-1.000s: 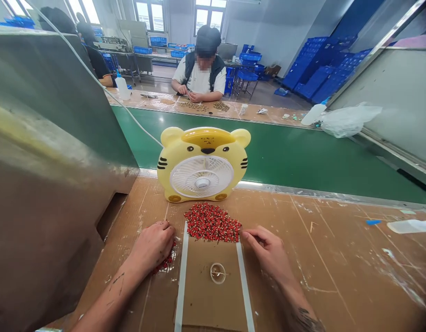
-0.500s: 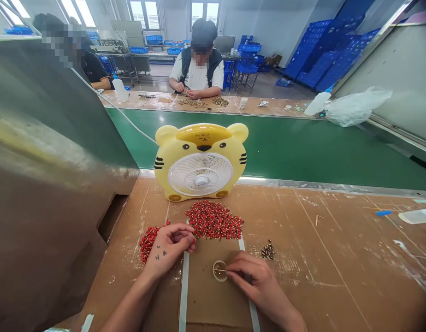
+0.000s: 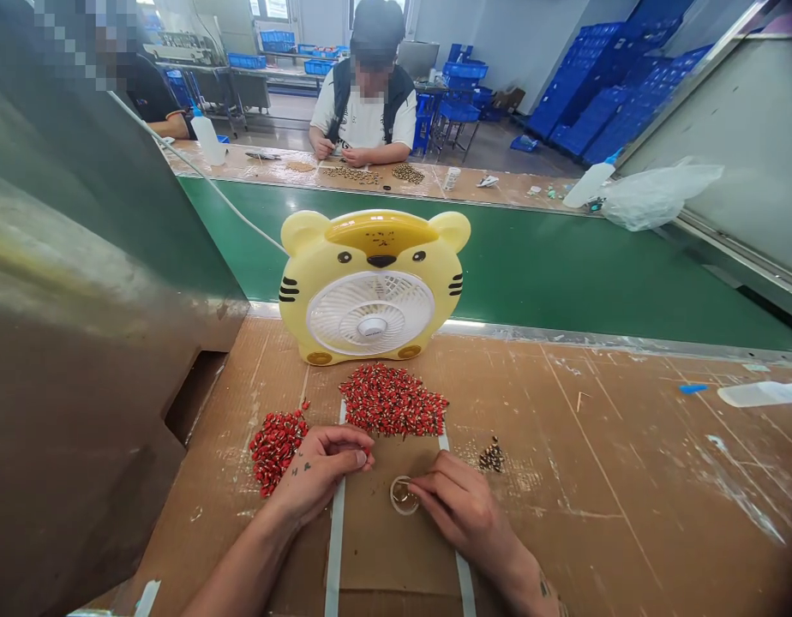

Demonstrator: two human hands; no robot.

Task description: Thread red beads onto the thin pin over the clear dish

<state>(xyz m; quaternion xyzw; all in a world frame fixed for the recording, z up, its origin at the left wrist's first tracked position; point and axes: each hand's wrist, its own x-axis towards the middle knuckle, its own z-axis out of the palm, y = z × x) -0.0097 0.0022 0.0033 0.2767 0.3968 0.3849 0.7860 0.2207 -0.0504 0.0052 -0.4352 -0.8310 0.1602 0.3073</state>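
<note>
My left hand (image 3: 314, 473) is closed in a pinch on a small red piece (image 3: 367, 451), mostly hidden by the fingertips. It hovers between two piles of such pieces: a larger red pile (image 3: 393, 398) at the cardboard's far end and a smaller red pile (image 3: 277, 450) to the left. A thin wooden stick (image 3: 402, 482), like a toothpick, is pinched in my right hand (image 3: 464, 501). Its tip is over a small round clear dish (image 3: 405, 512) on the cardboard sheet (image 3: 396, 557). Dark metallic bits (image 3: 492, 456) lie just beyond my right hand.
A yellow animal-shaped fan (image 3: 374, 291) stands behind the red piles. At left rises a metal housing (image 3: 100, 326). A green strip (image 3: 563, 266) separates this table from another, where a person (image 3: 370, 94) works. A white bottle (image 3: 762, 393) lies at right.
The view has shifted slightly. My left hand has moved a little right, exposing more of the left red pile. The right hand has drawn the stick's tip toward the dish's far rim.
</note>
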